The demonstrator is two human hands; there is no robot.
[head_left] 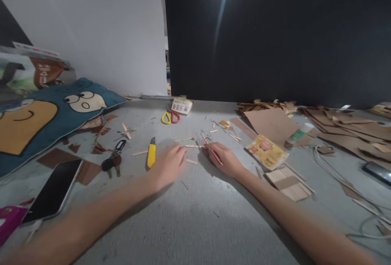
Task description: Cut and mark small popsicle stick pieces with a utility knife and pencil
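Note:
My right hand (224, 158) is closed around a red-and-white pencil (218, 158), whose tip points away from me. Its fingertips are at the right end of a small wooden craft stick (194, 146) on the grey table. My left hand (169, 166) is blurred by motion near that stick's left end; whether it touches the stick or holds anything is unclear. A yellow utility knife (151, 153) lies just left of this hand. Another piece of stick (191, 162) lies between the hands, and a longer one (183, 139) lies behind them.
Scissors (170, 117) and a small packet (182, 106) lie at the back. On the right are a yellow packet (266, 151), a bundle of craft sticks (288, 182), a glue stick (299, 133), cardboard (269, 120) and cables. Keys (113, 163), a phone (55, 189) and a cushion (61, 110) occupy the left.

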